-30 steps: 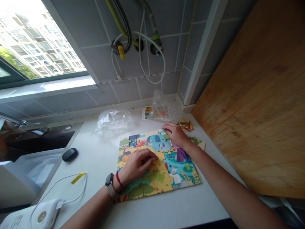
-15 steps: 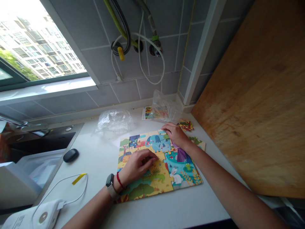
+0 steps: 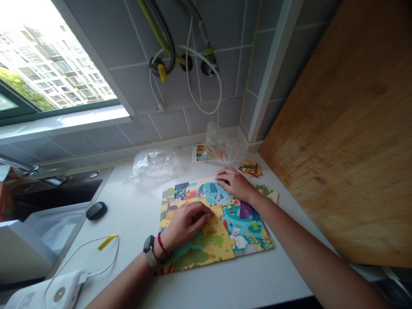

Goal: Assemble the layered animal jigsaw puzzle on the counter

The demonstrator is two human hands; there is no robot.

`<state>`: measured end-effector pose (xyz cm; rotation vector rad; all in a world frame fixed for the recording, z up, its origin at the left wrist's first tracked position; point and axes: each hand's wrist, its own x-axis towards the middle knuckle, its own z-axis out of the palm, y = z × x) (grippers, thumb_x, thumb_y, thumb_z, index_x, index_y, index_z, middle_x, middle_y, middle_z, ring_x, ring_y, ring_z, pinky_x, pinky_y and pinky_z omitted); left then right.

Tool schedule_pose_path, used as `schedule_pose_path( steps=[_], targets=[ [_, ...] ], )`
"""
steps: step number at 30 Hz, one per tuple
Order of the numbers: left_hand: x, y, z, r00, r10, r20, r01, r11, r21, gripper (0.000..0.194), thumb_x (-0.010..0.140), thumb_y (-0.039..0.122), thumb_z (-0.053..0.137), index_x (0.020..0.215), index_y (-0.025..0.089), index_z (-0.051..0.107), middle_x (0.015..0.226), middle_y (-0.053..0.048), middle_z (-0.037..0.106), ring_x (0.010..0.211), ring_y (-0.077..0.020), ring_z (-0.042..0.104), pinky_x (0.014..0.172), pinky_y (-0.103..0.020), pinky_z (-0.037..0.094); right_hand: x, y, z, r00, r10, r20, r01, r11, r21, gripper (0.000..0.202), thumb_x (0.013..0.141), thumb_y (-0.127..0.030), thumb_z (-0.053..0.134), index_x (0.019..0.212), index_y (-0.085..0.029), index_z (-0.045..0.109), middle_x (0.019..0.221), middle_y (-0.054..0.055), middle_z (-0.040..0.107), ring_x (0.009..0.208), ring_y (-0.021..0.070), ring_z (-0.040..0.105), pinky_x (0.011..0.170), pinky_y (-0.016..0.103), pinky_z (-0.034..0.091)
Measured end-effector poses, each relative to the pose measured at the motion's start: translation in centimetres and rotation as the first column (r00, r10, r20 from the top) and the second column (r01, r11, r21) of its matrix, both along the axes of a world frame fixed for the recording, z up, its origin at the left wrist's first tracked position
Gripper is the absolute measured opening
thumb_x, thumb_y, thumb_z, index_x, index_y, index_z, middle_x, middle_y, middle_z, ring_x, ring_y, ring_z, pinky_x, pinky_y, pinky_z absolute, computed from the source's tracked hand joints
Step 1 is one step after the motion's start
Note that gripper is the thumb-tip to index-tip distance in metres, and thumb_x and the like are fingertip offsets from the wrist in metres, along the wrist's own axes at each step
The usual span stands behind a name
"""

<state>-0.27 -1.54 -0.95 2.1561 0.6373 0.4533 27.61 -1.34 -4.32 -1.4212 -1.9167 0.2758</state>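
Observation:
A colourful animal jigsaw puzzle (image 3: 214,244), mostly joined, lies flat on the white counter. My left hand (image 3: 188,221), wearing a watch and a red cord, rests on its yellow middle, thumb and fingers drawn together; whatever is between them is hidden. At the puzzle's far edge, right of the blue elephants, my right hand (image 3: 236,183) has its fingers and thumb bent around a puzzle piece, mostly covered by them. Beyond that hand lies a small pile of loose puzzle pieces (image 3: 251,168). More green pieces (image 3: 265,189) show behind the right forearm.
Clear plastic bags (image 3: 156,165) and a picture card (image 3: 199,153) lie toward the wall. On the left are a black mouse-like object (image 3: 96,210), a white device (image 3: 61,292) with a cable, and a sink (image 3: 106,174). A wooden board (image 3: 347,150) stands at right.
My right hand has shifted slightly left, its fingers now covering more of the puzzle's far edge, with a gap showing between thumb and fingers. My left hand stays in place.

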Motion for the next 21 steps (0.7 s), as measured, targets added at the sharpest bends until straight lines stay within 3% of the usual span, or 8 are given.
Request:
schedule_pose_path(
  steps=[9,15,21],
  targets=[
    [0.1,0.0,0.2,1.000,0.009,-0.005,-0.009,1.000,0.000,0.020,0.104,0.029,0.058,0.105,0.023,0.077,0.098,-0.004,0.079,0.080,-0.0150,0.069,0.072,-0.026,0.052,0.0,0.1,-0.3,0.994,0.039,0.105,-0.039,0.999,0.005,0.025,0.100,-0.016,0.067,0.118,-0.024,0.083,0.121,0.011,0.078,0.116,0.0260,0.069,0.106,0.046,0.057],
    [0.0,0.0,0.4,1.000,-0.009,0.000,0.009,1.000,0.003,0.021,0.105,0.030,0.057,0.106,0.022,0.077,0.100,-0.005,0.079,0.082,-0.0155,0.070,0.074,-0.027,0.053,0.4,0.4,-1.2,0.991,0.053,0.121,-0.052,0.999,-0.016,0.030,0.099,-0.016,0.068,0.122,-0.026,0.082,0.134,0.011,0.077,0.132,0.0300,0.067,0.115,0.053,0.054],
    [0.2,-0.1,0.7,1.000,-0.014,0.012,0.013,1.000,0.006,0.022,0.106,0.031,0.057,0.104,0.022,0.077,0.099,-0.005,0.079,0.083,-0.0160,0.070,0.075,-0.028,0.053,0.1,-1.1,-0.5,0.983,0.047,0.179,-0.031,0.995,-0.093,0.038,0.103,-0.017,0.061,0.136,-0.028,0.075,0.155,0.008,0.063,0.154,0.0331,0.047,0.125,0.062,0.040]
  ],
)
